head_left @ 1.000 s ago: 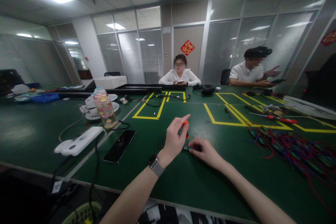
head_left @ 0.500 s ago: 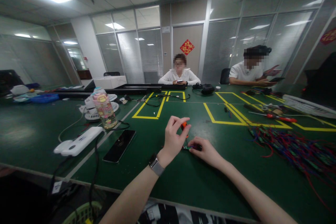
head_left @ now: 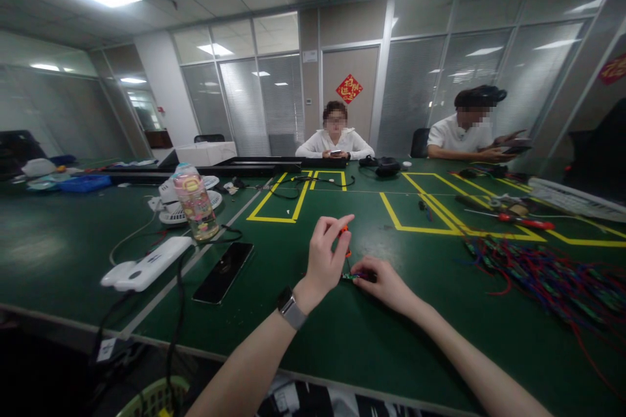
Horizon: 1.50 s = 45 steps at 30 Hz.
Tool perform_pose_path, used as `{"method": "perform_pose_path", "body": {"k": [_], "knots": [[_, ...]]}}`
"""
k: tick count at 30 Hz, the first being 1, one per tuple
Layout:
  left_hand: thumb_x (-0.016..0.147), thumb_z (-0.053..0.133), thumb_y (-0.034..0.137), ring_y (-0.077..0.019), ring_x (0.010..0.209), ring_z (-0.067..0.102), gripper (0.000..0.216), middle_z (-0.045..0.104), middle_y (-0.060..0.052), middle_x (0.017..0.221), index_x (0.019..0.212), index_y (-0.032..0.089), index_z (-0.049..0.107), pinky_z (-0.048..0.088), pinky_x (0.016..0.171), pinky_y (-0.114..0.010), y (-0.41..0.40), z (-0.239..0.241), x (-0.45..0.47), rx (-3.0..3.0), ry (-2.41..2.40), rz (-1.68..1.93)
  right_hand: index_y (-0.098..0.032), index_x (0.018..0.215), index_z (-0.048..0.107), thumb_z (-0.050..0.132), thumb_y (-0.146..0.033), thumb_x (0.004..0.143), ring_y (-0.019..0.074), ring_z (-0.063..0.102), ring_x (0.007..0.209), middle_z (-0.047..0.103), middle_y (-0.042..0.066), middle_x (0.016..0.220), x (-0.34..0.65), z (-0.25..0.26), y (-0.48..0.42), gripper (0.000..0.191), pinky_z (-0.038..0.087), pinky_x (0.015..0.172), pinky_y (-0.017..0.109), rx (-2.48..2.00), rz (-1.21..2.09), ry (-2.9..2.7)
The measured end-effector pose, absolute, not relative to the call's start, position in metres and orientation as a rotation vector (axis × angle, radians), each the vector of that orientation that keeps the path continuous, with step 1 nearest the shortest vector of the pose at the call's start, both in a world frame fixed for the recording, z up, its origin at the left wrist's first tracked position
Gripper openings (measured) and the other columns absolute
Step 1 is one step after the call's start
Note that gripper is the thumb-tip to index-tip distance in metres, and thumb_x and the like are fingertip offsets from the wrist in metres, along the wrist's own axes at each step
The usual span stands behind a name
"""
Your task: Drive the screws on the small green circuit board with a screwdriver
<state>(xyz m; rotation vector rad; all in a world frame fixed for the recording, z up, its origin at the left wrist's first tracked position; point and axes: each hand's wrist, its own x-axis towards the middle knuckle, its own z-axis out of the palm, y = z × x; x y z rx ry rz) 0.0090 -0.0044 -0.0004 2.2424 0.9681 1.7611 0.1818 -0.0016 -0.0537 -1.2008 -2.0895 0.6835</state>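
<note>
My left hand (head_left: 323,257), with a watch on its wrist, is closed around the orange handle of a small screwdriver (head_left: 348,252). The screwdriver stands nearly upright, its thin shaft pointing down at a small green circuit board (head_left: 347,277). My index finger reaches over the top of the handle. Low on the table, my right hand (head_left: 381,280) pinches the right end of the board, where dark red and blue wires show. The fingers partly hide the board and wires, and I cannot make out exactly where the tip touches.
On the green table (head_left: 391,365), a heap of wired boards (head_left: 552,273) and a red-handled screwdriver (head_left: 525,220) lie right. Left are a phone (head_left: 223,272), a white device (head_left: 147,264) and a drink bottle (head_left: 195,203). Two people sit across, and yellow tape marks the surface.
My left fingers have shifted slightly around the screwdriver handle, showing less of it. My right hand stays on the board. The person at far right has lowered a raised hand.
</note>
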Motion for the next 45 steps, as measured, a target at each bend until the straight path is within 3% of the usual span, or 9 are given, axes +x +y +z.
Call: {"method": "perform_pose_path", "body": {"k": [3, 9, 15, 20, 26, 33, 39, 45], "knots": [[0.102, 0.033, 0.021, -0.0172, 0.098, 0.057, 0.038, 0.059, -0.007, 0.109, 0.137, 0.023, 0.049, 0.048, 0.086, -0.032, -0.0052, 0.0003, 0.0099, 2.242, 0.927, 1.720, -0.016, 0.089, 0.071, 0.062, -0.016, 0.079, 0.0182, 0.060, 0.077, 0.065, 0.005, 0.086, 0.1816, -0.0522, -0.0022, 0.014, 0.048, 0.072, 0.030, -1.194, 0.692, -2.090], [0.095, 0.055, 0.029, -0.0170, 0.084, 0.056, 0.027, 0.055, -0.003, 0.090, 0.121, 0.023, 0.061, 0.049, 0.077, -0.030, -0.0046, 0.0007, 0.0091, 2.290, 0.998, 1.775, -0.018, 0.088, 0.071, 0.062, -0.016, 0.079, 0.0174, 0.059, 0.076, 0.065, 0.004, 0.087, 0.1818, -0.0509, -0.0034, 0.013, 0.048, 0.072, 0.029, -1.198, 0.685, -2.098], [0.101, 0.038, 0.020, -0.0168, 0.092, 0.058, 0.038, 0.060, -0.006, 0.104, 0.138, 0.023, 0.047, 0.050, 0.082, -0.030, -0.0068, 0.0007, 0.0098, 2.289, 0.980, 1.680, -0.016, 0.088, 0.071, 0.062, -0.015, 0.078, 0.0175, 0.059, 0.076, 0.066, 0.004, 0.085, 0.1810, -0.0506, -0.0038, 0.014, 0.047, 0.070, 0.029, -1.202, 0.680, -2.088], [0.095, 0.055, 0.026, -0.0172, 0.085, 0.057, 0.025, 0.057, -0.004, 0.093, 0.118, 0.021, 0.061, 0.049, 0.077, -0.030, -0.0052, 0.0001, 0.0096, 2.310, 0.993, 1.751, -0.016, 0.088, 0.071, 0.062, -0.015, 0.077, 0.0176, 0.060, 0.077, 0.067, 0.004, 0.086, 0.1808, -0.0503, -0.0038, 0.014, 0.048, 0.072, 0.029, -1.198, 0.677, -2.088], [0.102, 0.034, 0.021, -0.0186, 0.104, 0.059, 0.038, 0.061, -0.009, 0.115, 0.138, 0.022, 0.047, 0.049, 0.090, -0.034, -0.0060, -0.0002, 0.0112, 2.266, 0.942, 1.686, -0.017, 0.088, 0.071, 0.062, -0.015, 0.078, 0.0174, 0.060, 0.076, 0.066, 0.005, 0.087, 0.1814, -0.0486, -0.0049, 0.014, 0.048, 0.071, 0.029, -1.201, 0.679, -2.093], [0.096, 0.053, 0.027, -0.0178, 0.088, 0.060, 0.028, 0.061, -0.004, 0.095, 0.123, 0.022, 0.059, 0.051, 0.080, -0.032, -0.0044, 0.0001, 0.0097, 2.317, 0.964, 1.748, -0.018, 0.088, 0.071, 0.062, -0.015, 0.078, 0.0175, 0.060, 0.076, 0.066, 0.004, 0.086, 0.1814, -0.0505, -0.0036, 0.014, 0.048, 0.072, 0.029, -1.198, 0.668, -2.097], [0.100, 0.038, 0.019, -0.0194, 0.111, 0.057, 0.040, 0.058, -0.009, 0.123, 0.139, 0.023, 0.046, 0.049, 0.095, -0.036, -0.0071, 0.0009, 0.0119, 2.316, 0.899, 1.687, -0.017, 0.087, 0.071, 0.062, -0.016, 0.078, 0.0174, 0.059, 0.075, 0.066, 0.004, 0.084, 0.1814, -0.0512, -0.0028, 0.012, 0.047, 0.070, 0.029, -1.186, 0.656, -2.104], [0.095, 0.052, 0.021, -0.0174, 0.089, 0.058, 0.030, 0.056, -0.005, 0.097, 0.124, 0.024, 0.060, 0.052, 0.079, -0.032, -0.0034, -0.0020, 0.0109, 2.320, 1.016, 1.783, -0.016, 0.087, 0.070, 0.062, -0.015, 0.077, 0.0177, 0.060, 0.076, 0.067, 0.005, 0.085, 0.1811, -0.0511, -0.0030, 0.013, 0.048, 0.071, 0.029, -1.189, 0.672, -2.091]]}}
